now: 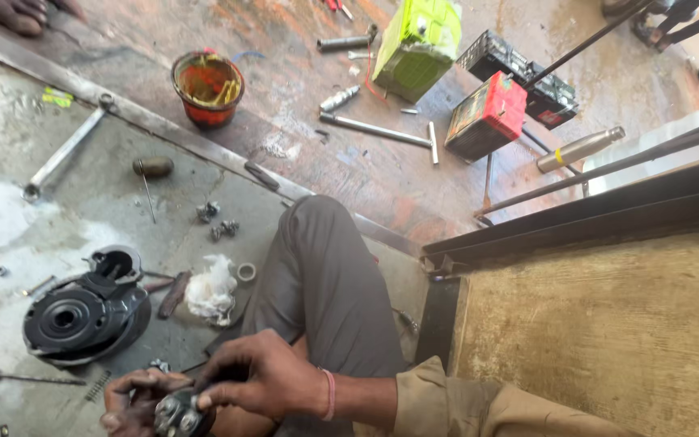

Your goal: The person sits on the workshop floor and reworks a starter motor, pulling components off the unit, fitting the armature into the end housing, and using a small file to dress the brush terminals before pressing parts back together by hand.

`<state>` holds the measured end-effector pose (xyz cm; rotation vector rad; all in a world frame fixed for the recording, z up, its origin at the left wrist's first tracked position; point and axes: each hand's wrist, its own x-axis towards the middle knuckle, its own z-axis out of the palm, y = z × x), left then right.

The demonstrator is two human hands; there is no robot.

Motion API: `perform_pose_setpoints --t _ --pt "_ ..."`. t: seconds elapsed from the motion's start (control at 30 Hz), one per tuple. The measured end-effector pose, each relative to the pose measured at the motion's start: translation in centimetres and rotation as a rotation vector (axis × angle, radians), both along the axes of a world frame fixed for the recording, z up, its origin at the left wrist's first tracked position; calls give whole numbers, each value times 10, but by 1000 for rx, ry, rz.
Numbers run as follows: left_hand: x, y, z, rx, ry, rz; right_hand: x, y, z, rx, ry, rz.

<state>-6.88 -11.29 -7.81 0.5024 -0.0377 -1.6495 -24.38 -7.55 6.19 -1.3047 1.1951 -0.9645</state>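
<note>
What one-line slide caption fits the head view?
Both hands, left and right, grip a small metal part beside a black round assembly.

Light: soft, even daylight across the whole floor (366, 162); no harsh sun patches
Shadows: faint and short; a dim pool sits under the hands at the bottom edge
Glare: pale sheen on the wet concrete at left; a highlight on the steel flask (580, 149)
Focus: mid-frame fairly crisp; left hand (135, 402) and right hand (264, 378) slightly smeared
Edges: lines tilt and bend mildly toward the corners

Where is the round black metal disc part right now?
In the head view, the round black metal disc part lies on the concrete floor at lower left, beside a crumpled white rag.
</note>
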Motion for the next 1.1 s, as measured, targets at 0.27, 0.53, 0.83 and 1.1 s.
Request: perform_pose_setpoints --t 0.27,0.53,0.83,1.1 --pt "5 3 -12 -271 -223 -153 -5 17 -19 -292 290 100" --pt "24 23 -18 -24 -570 -219 -17 7 -34 -343 373 342" --pt "13 21 -18 29 -480 -107 -16 0 -26 -205 397 294" --pt "-14 12 3 102 -298 18 -29 -5 -19 78 93 168"
